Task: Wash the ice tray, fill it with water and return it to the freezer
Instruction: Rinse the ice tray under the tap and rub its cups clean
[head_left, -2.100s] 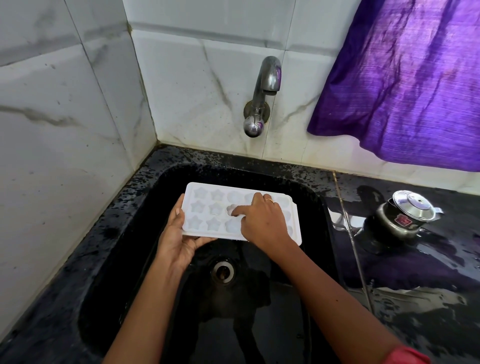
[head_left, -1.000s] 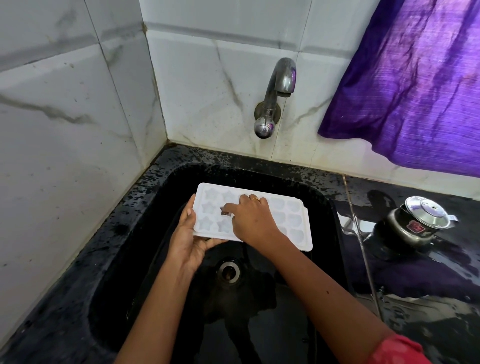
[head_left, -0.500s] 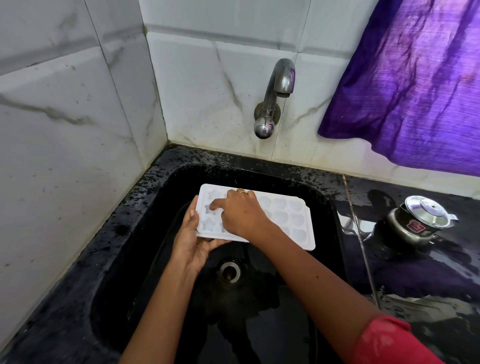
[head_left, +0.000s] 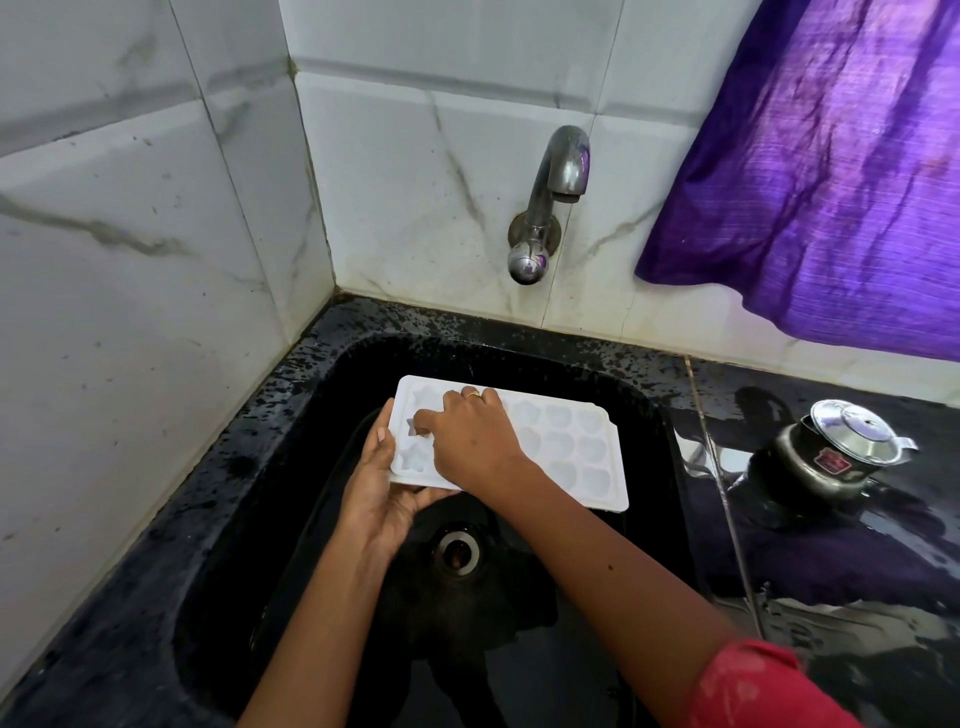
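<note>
A white ice tray (head_left: 576, 452) with star and shell moulds is held level over the black sink (head_left: 519, 358), below the steel tap (head_left: 556, 182). My left hand (head_left: 382, 491) grips the tray's left end, thumb on its edge and fingers underneath. My right hand (head_left: 470, 441) lies on top of the tray's left part, with a fingertip pressed into a star mould near the left end. No water shows at the tap's spout.
The sink's drain (head_left: 457, 551) lies under the tray. White marble tiles close off the left and back. A purple cloth (head_left: 831, 166) hangs at the upper right. A steel pot with a lid (head_left: 836, 447) stands on the wet black counter to the right.
My right hand has worked leftward across the tray, from the middle moulds to those at the left end. My left hand keeps its hold on the tray.
</note>
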